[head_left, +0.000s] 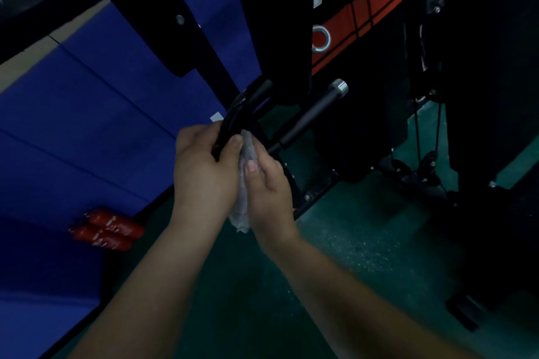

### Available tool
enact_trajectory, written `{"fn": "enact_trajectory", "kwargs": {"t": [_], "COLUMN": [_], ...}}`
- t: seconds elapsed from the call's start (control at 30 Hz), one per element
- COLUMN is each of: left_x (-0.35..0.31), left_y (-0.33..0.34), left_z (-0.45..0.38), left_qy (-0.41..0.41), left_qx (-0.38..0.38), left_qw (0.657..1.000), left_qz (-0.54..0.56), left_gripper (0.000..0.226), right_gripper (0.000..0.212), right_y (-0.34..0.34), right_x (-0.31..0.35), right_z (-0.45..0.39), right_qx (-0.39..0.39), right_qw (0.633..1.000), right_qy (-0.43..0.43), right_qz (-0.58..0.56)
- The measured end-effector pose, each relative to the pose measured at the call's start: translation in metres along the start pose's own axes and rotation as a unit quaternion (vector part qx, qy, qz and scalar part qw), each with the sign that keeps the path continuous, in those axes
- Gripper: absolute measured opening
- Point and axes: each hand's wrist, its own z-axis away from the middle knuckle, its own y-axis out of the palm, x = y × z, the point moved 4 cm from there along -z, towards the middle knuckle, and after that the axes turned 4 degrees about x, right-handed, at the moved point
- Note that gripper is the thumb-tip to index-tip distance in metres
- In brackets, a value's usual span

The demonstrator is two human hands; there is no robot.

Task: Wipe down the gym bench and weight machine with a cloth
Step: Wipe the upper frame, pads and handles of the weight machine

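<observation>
A black curved handle (243,114) hangs off the weight machine (364,67) at mid-frame. My left hand (204,172) grips the lower end of that handle, thumb on top. My right hand (269,198) holds a crumpled grey-white cloth (243,204), pressed against the handle and against my left palm. The cloth's lower end hangs out below both hands. A black bar with a chrome end cap (338,87) sticks out of the machine just right of my hands. The bench is not clearly in view.
Blue padded mats (96,125) cover the floor on the left; green flooring (350,256) lies under the machine. Two red cylinders (108,230) rest at the mat's edge. A black frame arm (151,9) crosses the upper left. Cables and pulleys (423,160) hang at right.
</observation>
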Motion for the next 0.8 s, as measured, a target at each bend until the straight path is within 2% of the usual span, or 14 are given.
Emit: {"fn": "enact_trajectory", "kwargs": {"t": [0.07,0.13,0.17,0.2,0.27,0.33,0.37,0.4,0.47,0.53,0.6,0.7,0.73,0.8], "left_x": [-0.001,-0.003,-0.004,-0.003,-0.002,-0.001,-0.001,0.000,-0.001,-0.001,-0.001,-0.002,-0.001,-0.001], "left_y": [-0.001,-0.001,-0.002,-0.002,-0.001,0.000,-0.001,-0.001,-0.002,-0.002,-0.003,-0.001,-0.001,0.000], "left_z": [-0.003,-0.005,-0.006,-0.006,-0.005,-0.005,-0.006,-0.007,-0.007,-0.006,-0.006,-0.006,-0.007,-0.007], "left_qy": [0.008,0.012,0.011,0.011,0.007,0.003,0.002,0.001,-0.001,-0.002,-0.005,-0.009,-0.006,0.001], "left_qx": [0.006,0.013,0.012,0.010,0.011,0.011,0.012,0.015,0.024,0.027,0.025,0.022,0.021,0.021], "left_qw": [1.000,1.000,1.000,1.000,1.000,1.000,1.000,1.000,1.000,0.999,0.999,0.999,0.999,0.999], "left_qz": [-0.012,-0.019,-0.018,-0.017,-0.015,-0.009,0.001,0.011,0.019,0.024,0.027,0.033,0.033,0.026], "left_gripper": [0.019,0.013,0.013,0.015,0.012,0.009,0.009,0.009,0.010,0.015,0.022,0.021,0.021,0.022], "right_gripper": [0.041,0.046,0.049,0.050,0.045,0.040,0.039,0.039,0.041,0.036,0.032,0.044,0.047,0.048], "right_y": [-0.022,-0.048,-0.057,-0.059,-0.040,-0.011,0.000,0.003,-0.009,-0.035,-0.071,-0.131,-0.144,-0.152], "right_x": [-0.007,-0.014,-0.015,-0.016,-0.008,0.002,0.007,0.010,0.013,0.007,0.006,0.008,0.006,-0.003], "right_z": [-0.009,-0.019,-0.024,-0.025,-0.022,-0.014,-0.010,-0.009,-0.009,-0.012,-0.026,-0.066,-0.082,-0.102], "right_qx": [-0.015,-0.039,-0.056,-0.066,-0.062,-0.031,-0.008,-0.015,-0.010,0.005,-0.088,-0.260,-0.272,-0.235], "right_qw": [0.987,0.934,0.909,0.903,0.940,0.985,0.995,0.997,0.988,0.975,0.960,0.936,0.932,0.943], "right_qy": [-0.018,-0.026,-0.045,-0.052,-0.016,0.012,0.008,-0.023,-0.068,-0.068,-0.063,-0.043,-0.014,0.069], "right_qz": [0.160,0.355,0.410,0.422,0.334,0.171,0.095,0.077,0.141,0.210,0.258,0.234,0.240,0.225]}}
